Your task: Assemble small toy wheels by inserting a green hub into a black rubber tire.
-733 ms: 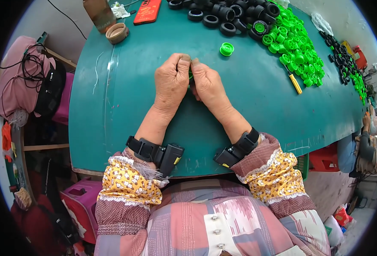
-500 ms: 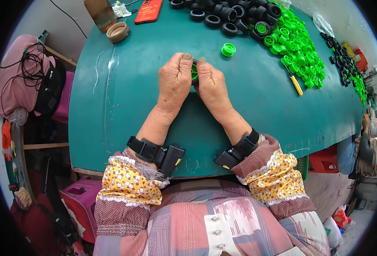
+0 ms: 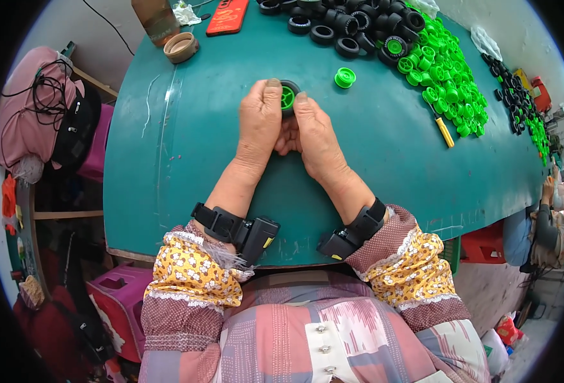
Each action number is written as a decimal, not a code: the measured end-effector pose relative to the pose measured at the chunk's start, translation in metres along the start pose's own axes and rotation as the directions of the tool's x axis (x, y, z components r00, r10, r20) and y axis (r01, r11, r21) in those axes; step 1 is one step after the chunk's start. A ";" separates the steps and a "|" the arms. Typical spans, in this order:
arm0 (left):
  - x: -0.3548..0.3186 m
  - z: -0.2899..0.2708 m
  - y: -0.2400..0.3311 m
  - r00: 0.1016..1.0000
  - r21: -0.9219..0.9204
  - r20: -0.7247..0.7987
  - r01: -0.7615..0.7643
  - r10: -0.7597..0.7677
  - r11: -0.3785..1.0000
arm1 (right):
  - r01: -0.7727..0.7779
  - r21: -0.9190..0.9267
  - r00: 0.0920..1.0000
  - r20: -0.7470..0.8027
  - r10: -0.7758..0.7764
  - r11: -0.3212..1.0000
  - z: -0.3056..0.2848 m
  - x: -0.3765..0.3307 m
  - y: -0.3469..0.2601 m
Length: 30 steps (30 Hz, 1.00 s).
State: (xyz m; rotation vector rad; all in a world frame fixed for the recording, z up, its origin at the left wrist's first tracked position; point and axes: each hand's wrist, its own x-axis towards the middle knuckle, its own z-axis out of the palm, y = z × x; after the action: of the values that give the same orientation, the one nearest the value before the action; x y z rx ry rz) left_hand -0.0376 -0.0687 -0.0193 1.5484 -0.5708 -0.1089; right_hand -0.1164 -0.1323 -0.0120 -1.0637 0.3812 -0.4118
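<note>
A toy wheel, a black tyre with a green spoked hub in it, is between my hands above the table. My left hand is closed on its left side, the thumb lying along the tyre. My right hand is curled at the other side, its thumb tip against the tyre's right edge and its fingers bent below the wheel. A loose green hub lies on the table just beyond my right hand.
Black tyres are heaped at the far side, beside a pile of green hubs. A yellow-handled tool lies by the hubs. A red phone, a round container and a brown bottle stand far left. Another person sits at right.
The wheel has turned its face more into view between my hands. My right hand has shifted slightly down and right, and its fingers now show below the wheel.
</note>
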 end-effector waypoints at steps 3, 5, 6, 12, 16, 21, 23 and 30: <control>0.000 -0.001 -0.002 0.997 0.085 0.037 -0.068 0.066 0.994 | -0.067 -0.254 0.993 0.075 0.089 0.965 -0.006 0.001 -0.007; -0.004 0.004 0.005 0.978 0.211 0.073 -0.208 0.197 0.955 | 0.045 -0.284 0.998 -0.019 -0.052 0.958 -0.009 0.007 -0.006; -0.004 0.004 0.006 0.978 0.210 0.075 -0.209 0.197 0.955 | 0.045 -0.284 0.998 -0.021 -0.053 0.958 -0.012 0.010 -0.001; -0.005 0.004 0.009 0.969 0.222 0.090 -0.245 0.230 0.944 | 0.180 -0.192 0.982 -0.026 -0.189 0.965 -0.012 0.008 0.005; 0.003 -0.006 -0.001 0.961 0.124 0.165 -0.244 0.223 0.962 | -0.092 -0.095 0.996 0.012 0.093 0.991 -0.010 0.003 -0.009; 0.006 -0.008 -0.001 0.944 -0.029 0.269 -0.189 0.190 0.982 | -0.093 -0.307 0.988 0.090 0.126 0.947 -0.022 0.010 -0.017; 0.004 -0.008 0.002 0.969 -0.144 0.143 0.221 -0.201 0.965 | -0.083 -0.236 0.993 0.065 0.101 0.968 -0.014 0.008 -0.009; 0.000 -0.001 0.002 0.959 -0.199 0.114 0.277 -0.258 0.940 | -0.226 -0.035 0.967 0.113 0.229 0.973 -0.022 0.009 -0.010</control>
State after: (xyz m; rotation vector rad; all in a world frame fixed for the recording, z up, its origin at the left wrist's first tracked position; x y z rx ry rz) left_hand -0.0376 -0.0674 -0.0169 1.4080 -0.3983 -0.4344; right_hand -0.1205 -0.1578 -0.0140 -1.0462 0.3992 -0.1401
